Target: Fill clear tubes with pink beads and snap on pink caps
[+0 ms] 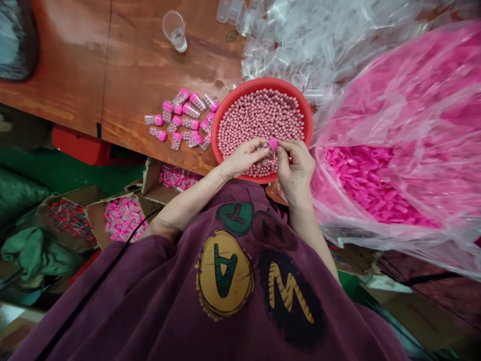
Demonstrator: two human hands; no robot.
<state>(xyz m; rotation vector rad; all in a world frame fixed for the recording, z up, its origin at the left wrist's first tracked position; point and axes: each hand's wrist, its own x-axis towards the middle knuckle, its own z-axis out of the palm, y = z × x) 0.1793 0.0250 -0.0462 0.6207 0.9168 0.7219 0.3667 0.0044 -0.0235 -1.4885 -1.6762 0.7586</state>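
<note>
Over the near part of a red basin (215, 135) full of small pink beads (259, 115), my two hands meet. My left hand (246, 156) is closed around what looks like a small clear bottle, mostly hidden by the fingers. Between the hands shows a bright pink cap (272, 144), which my right hand (296, 163) pinches between thumb and fingers. Left of the basin, several small clear bottles with pink caps (190, 124) lie on the wooden table (135, 60), with pink beads inside.
Many clear empty bottles (300, 40) are heaped behind the basin. A large plastic bag (417, 110) of pink caps (372, 190) stands at the right. A clear cup (175, 31) is farther back. Below the table edge at left are cardboard boxes (95, 225) of small pink pieces.
</note>
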